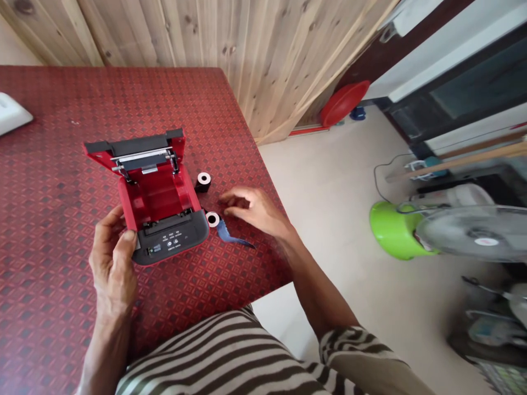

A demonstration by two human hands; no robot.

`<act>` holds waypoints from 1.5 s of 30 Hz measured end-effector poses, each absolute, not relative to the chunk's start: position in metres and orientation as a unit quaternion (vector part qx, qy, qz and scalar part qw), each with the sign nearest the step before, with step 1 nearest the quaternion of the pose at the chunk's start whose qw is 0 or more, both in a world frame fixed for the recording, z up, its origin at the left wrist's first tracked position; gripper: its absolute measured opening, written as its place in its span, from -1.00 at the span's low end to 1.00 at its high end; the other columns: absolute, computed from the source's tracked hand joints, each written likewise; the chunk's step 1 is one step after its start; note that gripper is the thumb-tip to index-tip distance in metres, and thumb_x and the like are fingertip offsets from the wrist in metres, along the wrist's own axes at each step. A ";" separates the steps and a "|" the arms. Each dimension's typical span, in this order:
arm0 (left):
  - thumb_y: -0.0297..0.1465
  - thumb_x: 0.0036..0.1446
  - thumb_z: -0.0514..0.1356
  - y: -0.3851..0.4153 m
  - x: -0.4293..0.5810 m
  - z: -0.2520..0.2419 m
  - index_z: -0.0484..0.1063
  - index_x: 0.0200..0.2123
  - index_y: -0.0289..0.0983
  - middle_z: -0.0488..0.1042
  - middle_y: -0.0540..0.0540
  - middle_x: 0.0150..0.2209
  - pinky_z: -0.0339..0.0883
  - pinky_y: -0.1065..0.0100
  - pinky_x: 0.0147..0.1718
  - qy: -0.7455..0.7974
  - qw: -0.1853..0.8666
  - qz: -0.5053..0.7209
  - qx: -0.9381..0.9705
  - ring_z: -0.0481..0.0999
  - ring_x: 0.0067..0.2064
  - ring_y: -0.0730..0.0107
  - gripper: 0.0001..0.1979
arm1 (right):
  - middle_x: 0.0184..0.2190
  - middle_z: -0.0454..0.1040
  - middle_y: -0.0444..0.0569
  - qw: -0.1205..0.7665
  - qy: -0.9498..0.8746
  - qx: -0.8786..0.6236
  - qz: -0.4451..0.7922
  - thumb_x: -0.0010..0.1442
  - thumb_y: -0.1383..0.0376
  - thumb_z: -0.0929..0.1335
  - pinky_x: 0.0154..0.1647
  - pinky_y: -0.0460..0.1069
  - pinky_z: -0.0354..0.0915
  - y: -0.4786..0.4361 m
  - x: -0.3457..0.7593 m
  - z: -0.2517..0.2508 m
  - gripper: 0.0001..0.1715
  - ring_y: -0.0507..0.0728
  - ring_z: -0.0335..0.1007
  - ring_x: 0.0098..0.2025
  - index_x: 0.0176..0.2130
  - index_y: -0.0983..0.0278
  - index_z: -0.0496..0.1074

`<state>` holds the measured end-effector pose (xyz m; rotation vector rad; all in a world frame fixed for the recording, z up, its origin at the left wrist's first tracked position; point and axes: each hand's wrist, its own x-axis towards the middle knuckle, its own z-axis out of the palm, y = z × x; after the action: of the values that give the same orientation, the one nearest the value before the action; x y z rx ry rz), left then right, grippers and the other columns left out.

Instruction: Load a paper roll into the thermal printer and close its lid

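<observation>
- Centrally, a red-and-black printer [158, 195] is set on a red patterned table [53, 208], its lid [142, 145] raised and its red inside exposed; it is placed between the two hands, nearer the left one.
- By the left hand [113, 260], the printer's left side is gripped, the thumb pressed on the corner of the dark control panel [173, 241].
- To the printer's right, the right hand [256, 209] is held half open, fingers curled; nothing is seen held in it.
- Between printer and right hand, a nearer roll [213, 219] is placed just beside the printer, with a blue strip [228, 236] trailed from it; a farther roll [203, 182], dark with a pale end, is stood behind it.
- At the table's far side, a wooden wall [226, 44] is seen; at the left edge, a white object [12, 115] is partly cut off.
- Beyond the table on the right, a green stool [389, 230] and a fan [461, 236] are shown, partly blurred.
</observation>
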<state>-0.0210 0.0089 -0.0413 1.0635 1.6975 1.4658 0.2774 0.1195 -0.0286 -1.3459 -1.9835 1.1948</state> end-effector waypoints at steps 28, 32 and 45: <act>0.02 0.38 0.29 0.008 -0.018 -0.031 0.53 0.32 -0.22 0.66 -0.19 0.13 0.51 0.15 0.06 0.641 0.343 0.540 0.425 0.64 0.10 0.09 -0.40 | -0.04 0.70 0.21 -0.010 -0.942 -0.316 0.111 0.54 0.53 0.25 0.18 0.16 0.45 0.125 0.139 0.062 -0.65 0.29 0.58 0.11 0.09 0.44 0.59; 0.04 0.38 0.29 0.007 -0.017 -0.029 0.52 0.32 -0.23 0.63 -0.22 0.14 0.48 0.13 0.08 0.649 0.343 0.533 0.421 0.62 0.12 0.07 -0.37 | -0.08 0.73 0.24 -0.034 -0.938 -0.332 0.095 0.56 0.50 0.22 0.15 0.19 0.42 0.126 0.135 0.060 -0.60 0.32 0.63 0.07 0.09 0.42 0.61; 0.05 0.36 0.29 0.008 -0.018 -0.031 0.53 0.31 -0.18 0.64 -0.21 0.16 0.49 0.07 0.12 0.653 0.343 0.531 0.417 0.61 0.15 0.03 -0.39 | -0.02 0.73 0.16 -0.046 -0.929 -0.331 0.157 0.55 0.51 0.26 0.12 0.12 0.44 0.139 0.135 0.053 -0.63 0.25 0.67 0.06 0.08 0.37 0.63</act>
<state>-0.0184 0.0076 -0.0313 1.0841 1.6973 1.3796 0.1351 0.1389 0.0528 -1.0717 -3.0076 0.5089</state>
